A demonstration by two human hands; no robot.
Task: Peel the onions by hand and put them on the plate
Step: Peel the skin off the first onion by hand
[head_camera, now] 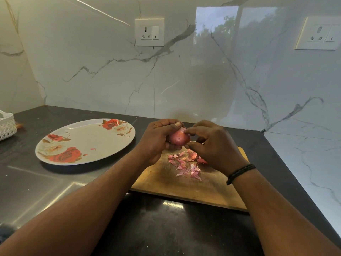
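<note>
Above wooden board (184, 183), smooth round onion (178, 138) in left hand (156, 140).

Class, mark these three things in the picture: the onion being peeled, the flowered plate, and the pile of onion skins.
onion (178, 139), head view, on its bare pink side between the hands.
plate (84, 139), head view, on its bare middle.
onion skins (186, 164), head view, on the pile's middle, on the board.

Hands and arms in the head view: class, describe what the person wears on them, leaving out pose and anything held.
Both forearms are bare, with no sleeves in view. The right hand has a black band of several thin cords round its wrist. The left hand and its wrist carry no band, watch or glove. No rings can be made out on either hand.
</note>
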